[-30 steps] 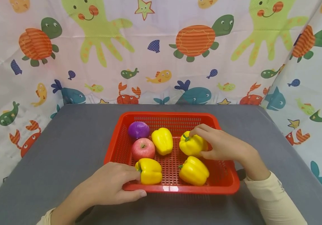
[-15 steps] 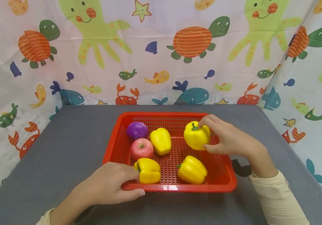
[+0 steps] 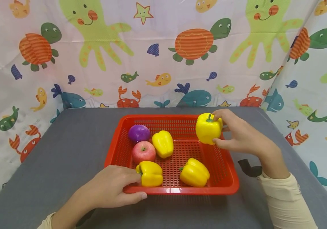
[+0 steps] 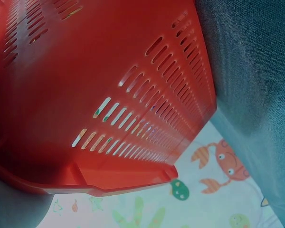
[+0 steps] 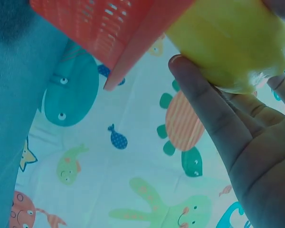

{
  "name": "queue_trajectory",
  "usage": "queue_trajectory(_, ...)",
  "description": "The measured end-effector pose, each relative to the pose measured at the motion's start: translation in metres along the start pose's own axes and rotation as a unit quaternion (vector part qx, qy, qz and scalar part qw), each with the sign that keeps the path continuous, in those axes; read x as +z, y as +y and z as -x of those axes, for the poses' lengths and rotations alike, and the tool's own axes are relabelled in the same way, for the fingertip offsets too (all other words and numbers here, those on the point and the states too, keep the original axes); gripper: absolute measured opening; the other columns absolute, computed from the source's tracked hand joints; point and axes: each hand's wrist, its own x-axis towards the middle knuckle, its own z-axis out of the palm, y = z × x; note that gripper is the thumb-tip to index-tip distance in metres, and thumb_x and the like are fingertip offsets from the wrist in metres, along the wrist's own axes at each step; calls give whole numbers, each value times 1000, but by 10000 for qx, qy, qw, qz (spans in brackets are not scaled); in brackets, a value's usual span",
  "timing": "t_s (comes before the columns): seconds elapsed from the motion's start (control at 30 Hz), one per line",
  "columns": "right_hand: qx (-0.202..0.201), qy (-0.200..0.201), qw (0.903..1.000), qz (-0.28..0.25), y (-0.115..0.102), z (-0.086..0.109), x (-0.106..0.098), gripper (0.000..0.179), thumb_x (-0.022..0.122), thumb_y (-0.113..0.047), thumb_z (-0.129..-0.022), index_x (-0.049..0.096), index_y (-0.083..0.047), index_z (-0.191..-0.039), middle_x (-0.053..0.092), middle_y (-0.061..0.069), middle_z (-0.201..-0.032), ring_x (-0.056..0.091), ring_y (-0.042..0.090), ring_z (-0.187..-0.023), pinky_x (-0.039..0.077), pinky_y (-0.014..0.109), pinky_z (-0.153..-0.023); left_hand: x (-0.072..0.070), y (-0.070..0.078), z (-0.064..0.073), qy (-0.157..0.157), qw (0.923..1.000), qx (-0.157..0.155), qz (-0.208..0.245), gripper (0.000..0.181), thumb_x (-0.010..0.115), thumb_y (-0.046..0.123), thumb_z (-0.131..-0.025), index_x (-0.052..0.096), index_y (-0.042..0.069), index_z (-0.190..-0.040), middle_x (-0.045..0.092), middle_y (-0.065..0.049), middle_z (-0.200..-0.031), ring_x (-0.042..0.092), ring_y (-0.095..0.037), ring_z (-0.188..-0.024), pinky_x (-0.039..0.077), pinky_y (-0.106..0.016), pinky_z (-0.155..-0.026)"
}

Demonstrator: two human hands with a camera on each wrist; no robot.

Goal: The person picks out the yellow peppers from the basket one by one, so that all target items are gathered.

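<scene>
From the head, I see a red basket standing on the grey table, and the person's right hand holds a yellow pepper between thumb and fingers, stem up, at the basket's far right corner. The left hand grips the basket's near left corner — thumb outside, fingers over the edge, partly covering a second pepper; whether they touch it I cannot tell. A third pepper lies by the near right corner, a fourth pepper farther back, just beside a red apple along the left edge; a purple onion sits in the far left corner. From the left wrist, the slotted wall looms large, and the finger hold cannot be made out. From the right wrist, the yellow pepper rests against the fingers — close beside the basket's rim, with a printed curtain behind.
</scene>
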Motion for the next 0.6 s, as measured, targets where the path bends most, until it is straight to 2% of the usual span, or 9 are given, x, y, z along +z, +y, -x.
queue_trajectory(0.23, 130, 366, 9992, 94, 7, 3, -10, 65, 86, 0, -72, 46, -11, -123, 52, -1, -119, 56, 14, -105, 57, 42, -80, 0, 0, -1, -44, 10000, -40, 40, 33, 59, 63, -92, 48, 35, -76, 38, 24, -65, 39, 4, -57, 36, -18, -53)
queue_trajectory(0.5, 264, 676, 9970, 278, 19, 9, -16, 66, 84, 4, -71, 45, -5, -124, 54, 5, -120, 59, 19, -103, 56, 47, -81, -1, 2, 0, -2, 10000, -36, 14, 33, 60, 62, -91, 48, 35, -76, 38, 24, -65, 39, 4, -56, 36, -18, -53)
queue_trajectory(0.6, 461, 744, 9958, 281, 24, 10, -18, 66, 83, 3, -73, 43, -4, -125, 55, 9, -122, 62, 26, -103, 55, 50, -81, -1, 2, 0, -40, 10000, -75, 28, 33, 60, 63, -91, 48, 35, -76, 38, 24, -65, 39, 4, -57, 37, -18, -53)
